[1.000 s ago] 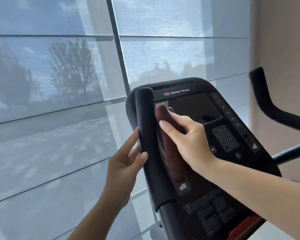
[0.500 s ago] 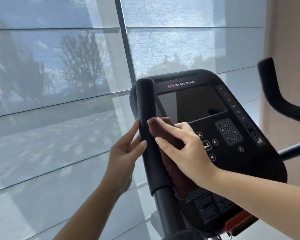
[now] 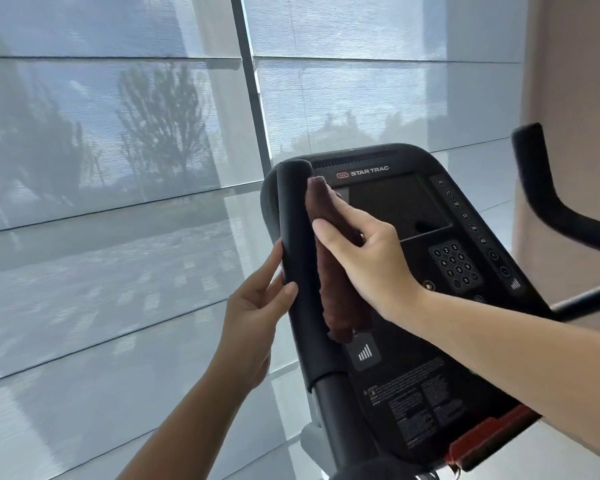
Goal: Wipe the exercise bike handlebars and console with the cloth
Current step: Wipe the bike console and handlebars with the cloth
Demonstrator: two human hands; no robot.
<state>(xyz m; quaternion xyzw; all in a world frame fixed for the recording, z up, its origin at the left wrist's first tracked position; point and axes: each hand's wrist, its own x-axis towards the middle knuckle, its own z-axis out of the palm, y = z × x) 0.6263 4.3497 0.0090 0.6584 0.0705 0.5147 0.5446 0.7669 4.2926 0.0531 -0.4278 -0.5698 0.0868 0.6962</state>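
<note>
The black console [image 3: 406, 209] of the exercise bike faces me, with a dark screen and a keypad. In front of its left side stands the black padded left handlebar [image 3: 297, 258], upright. My left hand [image 3: 253, 317] rests on the handlebar's left side, thumb on its front, fingers fairly straight. A dark brown cloth [image 3: 333, 282] hangs long and folded between the handlebar and the console. My right hand [image 3: 364, 258] holds the cloth against the console's left edge, thumb over it. The right handlebar [image 3: 548, 199] curves up at the right.
Large windows with translucent grey blinds [image 3: 118, 168] fill the left and back, split by a dark frame post [image 3: 250, 81]. A beige wall [image 3: 575, 81] stands at the right. A red part [image 3: 489, 438] sits below the console's lower edge.
My right hand slid the cloth down beside the handlebar, then back up, so its top now reaches the screen's upper left corner. My left hand stayed on the handlebar.
</note>
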